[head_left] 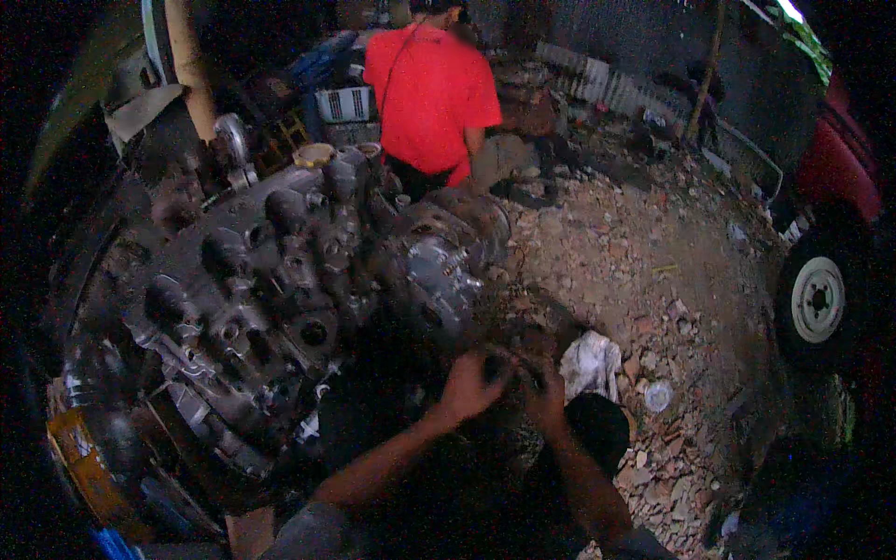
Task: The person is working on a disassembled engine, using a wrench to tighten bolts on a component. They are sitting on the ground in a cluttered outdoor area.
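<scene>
In the middle of the lower half, my left hand [469, 385] and my right hand [543, 390] are close together. Their fingers are curled inward around something small and dark, which the dim light keeps me from making out. Just beyond them sits a greasy metal housing [437, 271] with a rounded, bolted face. To the left lies a big dark engine [280, 257] with several ports and bolt holes. A crumpled white rag [591, 362] is just right of my right hand.
A person in a red shirt [429, 93] is beyond the engine, facing away. Broken brick and gravel [644, 299] cover the ground at right, with a clear round plastic piece [658, 397] on it. A vehicle wheel [818, 299] stands far right. A yellow-orange part [79, 457] edges the lower left.
</scene>
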{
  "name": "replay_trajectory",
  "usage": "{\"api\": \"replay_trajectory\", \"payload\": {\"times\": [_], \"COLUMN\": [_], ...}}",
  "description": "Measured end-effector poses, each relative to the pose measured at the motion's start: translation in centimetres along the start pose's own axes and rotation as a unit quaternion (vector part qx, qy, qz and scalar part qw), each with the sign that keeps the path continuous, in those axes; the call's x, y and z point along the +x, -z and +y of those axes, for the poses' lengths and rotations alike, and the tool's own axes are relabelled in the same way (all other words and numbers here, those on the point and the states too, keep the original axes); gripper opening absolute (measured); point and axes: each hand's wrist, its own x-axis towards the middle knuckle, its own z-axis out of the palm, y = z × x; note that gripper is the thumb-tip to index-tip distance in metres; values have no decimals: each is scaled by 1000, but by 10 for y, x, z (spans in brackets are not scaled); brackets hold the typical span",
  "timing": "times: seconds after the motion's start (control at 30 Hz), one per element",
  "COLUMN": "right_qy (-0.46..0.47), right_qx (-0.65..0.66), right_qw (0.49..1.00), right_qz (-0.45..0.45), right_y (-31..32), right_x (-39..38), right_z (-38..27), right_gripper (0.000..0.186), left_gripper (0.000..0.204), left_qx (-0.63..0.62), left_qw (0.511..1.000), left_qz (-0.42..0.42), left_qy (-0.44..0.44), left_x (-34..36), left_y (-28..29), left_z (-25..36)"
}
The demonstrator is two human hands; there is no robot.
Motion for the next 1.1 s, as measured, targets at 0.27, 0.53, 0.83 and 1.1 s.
{"api": "replay_trajectory", "payload": {"times": [0.27,0.53,0.83,1.1], "right_qy": [-24,47,-114,-50], "right_qx": [-41,-98,157,79], "right_qw": [998,992,980,988], "right_qz": [42,67,49,123], "right_y": [-10,-22,-45,-49], "right_x": [-18,3,16,30], "right_z": [24,-1,-55,-59], "right_gripper": [18,13,23,33], "left_gripper": [28,35,43,29], "left_qx": [-39,17,-94,-150], "left_qw": [999,996,977,967], "left_qz": [-10,6,145,146], "left_qy": [13,84,127,144], "left_x": [6,16,15,20], "left_y": [1,20,49,59], "left_z": [-8,12,10,11]}}
